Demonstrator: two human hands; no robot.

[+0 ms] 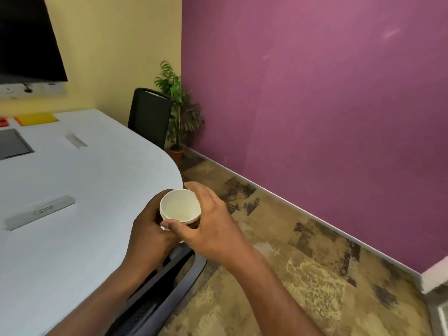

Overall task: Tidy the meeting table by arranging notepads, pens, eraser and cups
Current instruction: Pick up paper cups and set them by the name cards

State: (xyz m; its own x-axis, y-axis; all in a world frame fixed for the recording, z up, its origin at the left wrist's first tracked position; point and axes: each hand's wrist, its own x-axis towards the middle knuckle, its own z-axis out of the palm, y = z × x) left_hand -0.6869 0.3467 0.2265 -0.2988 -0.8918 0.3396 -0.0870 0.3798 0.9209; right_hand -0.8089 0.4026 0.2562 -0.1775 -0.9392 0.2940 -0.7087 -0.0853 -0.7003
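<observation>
1. Cup (pixel 180 206): white, upright, mouth facing up, interior visible and holding nothing. It is held in the air just past the rounded right edge of the table (pixel 72 178), not resting on the table top. A second rim line shows near its lower edge; whether this is one cup or a nested pair cannot be told.

2. Left hand (pixel 148 229): fingers wrapped round the cup's left side and underside, grasping it, over the table's edge.

3. Right hand (pixel 213 221): thumb laid across the cup's near side, fingers curved over the far right rim, grasping the same cup, just beyond the table's edge.

4. On the table:
- yellow notepad (pixel 36 118), at the far end;
- small red item (pixel 3 122), just left of the notepad, cut off by the frame;
- grey panel (pixel 12 144), set into the top near the far end;
- grey label strip (pixel 40 212), well left of the cup, handwriting not legible.

5. Around the table:
- black chair (pixel 150 115), at the far right edge;
- potted plant (pixel 179 105), behind that chair;
- second chair (pixel 169 275), against the near edge, below the hands.
</observation>
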